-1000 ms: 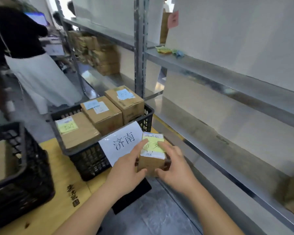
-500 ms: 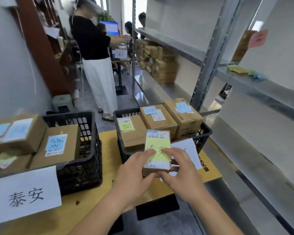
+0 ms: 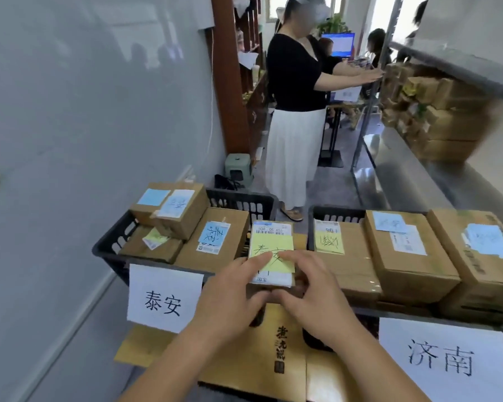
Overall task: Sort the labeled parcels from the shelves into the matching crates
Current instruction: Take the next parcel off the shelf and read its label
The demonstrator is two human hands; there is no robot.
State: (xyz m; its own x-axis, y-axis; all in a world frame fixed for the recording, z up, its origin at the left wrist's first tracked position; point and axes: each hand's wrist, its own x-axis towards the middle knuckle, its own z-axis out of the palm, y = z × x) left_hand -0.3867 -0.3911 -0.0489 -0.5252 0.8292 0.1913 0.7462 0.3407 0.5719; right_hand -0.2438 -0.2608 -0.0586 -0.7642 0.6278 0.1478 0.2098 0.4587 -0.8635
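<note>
Both hands, the left hand (image 3: 230, 297) and right hand (image 3: 314, 297), still grip the small parcel (image 3: 270, 256) with the yellow note. It has moved left since half a second ago, now between the left crate (image 3: 111, 248) and right crate (image 3: 331, 213), above the table (image 3: 279, 369).

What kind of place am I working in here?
Probably a small parcel sorting room. Black crates carry city signs, 泰安 and 济南, and hold labeled cardboard parcels; more boxes are stacked on a metal shelf.
</note>
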